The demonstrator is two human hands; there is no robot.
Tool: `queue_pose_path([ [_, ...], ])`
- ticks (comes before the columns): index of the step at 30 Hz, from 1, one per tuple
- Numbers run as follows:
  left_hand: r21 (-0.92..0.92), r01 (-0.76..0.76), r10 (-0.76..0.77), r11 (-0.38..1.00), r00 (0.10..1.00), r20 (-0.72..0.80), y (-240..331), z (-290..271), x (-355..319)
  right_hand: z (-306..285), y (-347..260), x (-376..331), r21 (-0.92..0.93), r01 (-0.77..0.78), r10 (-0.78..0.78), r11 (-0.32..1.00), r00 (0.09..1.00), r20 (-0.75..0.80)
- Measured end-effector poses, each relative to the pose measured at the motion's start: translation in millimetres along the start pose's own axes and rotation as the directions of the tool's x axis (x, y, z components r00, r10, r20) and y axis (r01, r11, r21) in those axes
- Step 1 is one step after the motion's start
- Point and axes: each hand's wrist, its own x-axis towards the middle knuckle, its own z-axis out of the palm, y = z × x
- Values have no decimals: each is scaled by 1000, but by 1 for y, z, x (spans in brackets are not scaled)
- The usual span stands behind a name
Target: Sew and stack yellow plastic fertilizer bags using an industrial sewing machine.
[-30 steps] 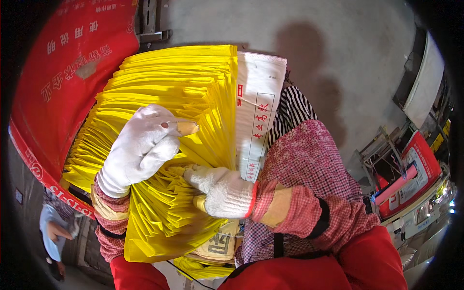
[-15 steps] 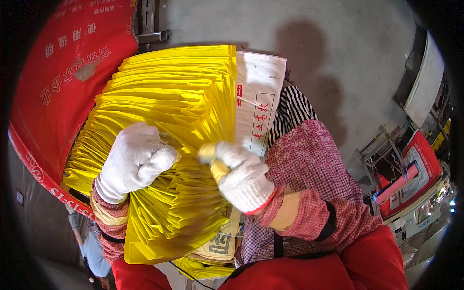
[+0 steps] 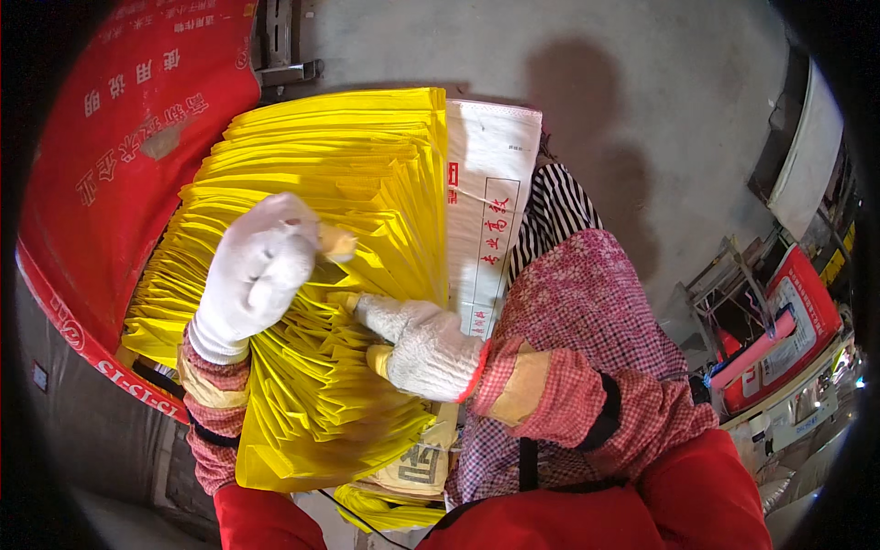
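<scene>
A thick fanned stack of thin yellow cloth-like sheets (image 3: 367,137) lies before me, its near part folded over toward my lap. My left hand (image 3: 259,275), in a white glove, is closed over the stack's left half. One tan-covered fingertip of it sticks out to the right; what its fingers hold, if anything, is hidden. Lower and to the right, my right hand (image 3: 417,346), gloved with yellow-tan fingertips, reaches in over the sheet edges. Its thumb and forefinger are apart, and the tips touch or nearly touch the sheets.
Under the stack's right side lies a white printed sack (image 3: 490,197). A red printed sheet (image 3: 119,165) hangs at the left. Checked cloth (image 3: 596,321) covers my right side. Grey floor (image 3: 440,46) stretches beyond, with a metal frame (image 3: 733,293) and a red-and-white sack (image 3: 788,330) at the right.
My right hand has moved left and inward onto the sheets, its fingers spreading apart. My left hand has risen slightly and turned. The stack lies almost as before.
</scene>
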Motion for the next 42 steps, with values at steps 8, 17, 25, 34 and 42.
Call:
queue_pose_path([
  [8, 423, -235, 103, 875, 945, 312, 3, 0, 21, 6, 10, -2, 79, 106, -96, 991, 988, -123],
  [17, 391, -93, -7, 915, 969, 247, -4, -6, 1, -4, 24, 8, 187, 48, 66, 981, 829, -555],
  [25, 366, -239, 122, 899, 941, 316, -5, -15, 6, -5, 11, 16, 122, -35, 67, 992, 961, -269],
  [34, 313, -346, 292, 885, 934, 206, -13, -9, 27, 5, 13, 7, -120, 122, -145, 985, 966, -213],
  [42, 488, -272, 223, 829, 962, 158, -6, -4, 24, -8, 7, 9, 34, -1, 3, 999, 999, -53],
])
